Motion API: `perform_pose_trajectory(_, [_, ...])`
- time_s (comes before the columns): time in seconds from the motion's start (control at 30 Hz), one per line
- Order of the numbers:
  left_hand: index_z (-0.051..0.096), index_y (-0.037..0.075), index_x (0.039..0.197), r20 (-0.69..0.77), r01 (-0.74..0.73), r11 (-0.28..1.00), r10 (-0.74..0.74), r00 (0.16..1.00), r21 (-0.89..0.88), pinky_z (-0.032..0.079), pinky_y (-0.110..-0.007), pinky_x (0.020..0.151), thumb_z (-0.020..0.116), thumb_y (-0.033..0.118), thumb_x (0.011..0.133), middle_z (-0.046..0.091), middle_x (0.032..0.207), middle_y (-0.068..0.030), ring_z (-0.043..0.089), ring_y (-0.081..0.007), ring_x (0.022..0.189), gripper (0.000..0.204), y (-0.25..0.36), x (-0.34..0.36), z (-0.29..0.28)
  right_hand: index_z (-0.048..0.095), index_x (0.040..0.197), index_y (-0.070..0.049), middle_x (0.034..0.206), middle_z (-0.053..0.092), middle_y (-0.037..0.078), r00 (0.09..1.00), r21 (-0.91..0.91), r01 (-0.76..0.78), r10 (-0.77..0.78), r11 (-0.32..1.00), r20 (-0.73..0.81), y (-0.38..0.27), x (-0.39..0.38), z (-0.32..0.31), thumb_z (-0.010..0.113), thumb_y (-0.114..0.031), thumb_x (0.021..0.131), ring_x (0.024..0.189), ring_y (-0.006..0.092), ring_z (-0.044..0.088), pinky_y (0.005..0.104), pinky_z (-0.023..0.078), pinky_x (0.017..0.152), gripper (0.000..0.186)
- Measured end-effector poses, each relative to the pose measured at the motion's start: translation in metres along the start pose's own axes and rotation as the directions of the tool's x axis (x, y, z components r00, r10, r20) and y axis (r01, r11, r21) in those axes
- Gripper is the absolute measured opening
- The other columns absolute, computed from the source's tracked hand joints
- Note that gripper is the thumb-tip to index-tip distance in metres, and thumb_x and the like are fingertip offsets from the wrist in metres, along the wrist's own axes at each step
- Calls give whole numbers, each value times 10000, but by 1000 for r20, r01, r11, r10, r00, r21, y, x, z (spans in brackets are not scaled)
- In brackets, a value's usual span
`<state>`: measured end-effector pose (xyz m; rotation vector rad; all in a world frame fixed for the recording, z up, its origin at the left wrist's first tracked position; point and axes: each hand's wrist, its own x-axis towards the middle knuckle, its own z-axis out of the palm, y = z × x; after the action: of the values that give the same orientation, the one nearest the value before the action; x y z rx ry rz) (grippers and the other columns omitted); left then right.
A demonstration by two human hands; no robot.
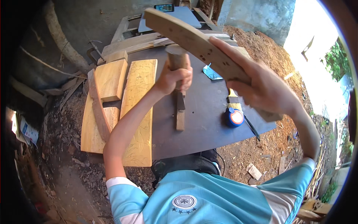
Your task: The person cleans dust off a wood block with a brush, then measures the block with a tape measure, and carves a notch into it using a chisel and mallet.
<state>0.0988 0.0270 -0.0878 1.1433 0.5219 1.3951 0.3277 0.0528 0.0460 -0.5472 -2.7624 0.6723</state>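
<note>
Chisel sits in the left hand (right hand grips a board).

setting: a rough woodworking workshop, partly open to daylight on the right. evidence: cut boards on a dark counter, a tape measure and paintbrush, wood shavings heaped below a bare grey wall.

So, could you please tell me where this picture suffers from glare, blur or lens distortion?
Head view: daylight overexposes the opening at upper right; motion blur softens the right hand; fisheye distortion seems to bow the long planks at the back; dark vignetting rounds the corners.
</note>
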Motion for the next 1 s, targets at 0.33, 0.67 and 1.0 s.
perform_pose_trajectory(0.33, [386,102,736,119,30,992,-45,992,120,413,-273,492,575,146,662,422,568,-30,461,-144,510,208,12,-10,-6,193,1429,-262,848,599,139,981,93,-188,192,978,-35,59,-30,54,535,-53,822,595,169,571,343,498,560,727])
perform_pose_trajectory(0.67, [420,114,779,-226,-208,962,166,960,-176,397,-282,481,570,258,707,418,602,-16,430,-129,492,220,39,-56,-38,73,1429,-316,729,609,198,908,46,-330,303,943,289,68,-36,107,524,-82,844,678,356,606,471,451,655,775])
perform_pose_trajectory(1.0, [404,88,796,-32,-32,999,31,999,-10,386,-295,433,526,148,737,430,582,-41,435,-142,442,148,15,-6,-6,65,1433,-291,727,614,198,904,67,-339,305,938,300,69,-38,107,522,-92,843,660,354,609,472,453,659,772])
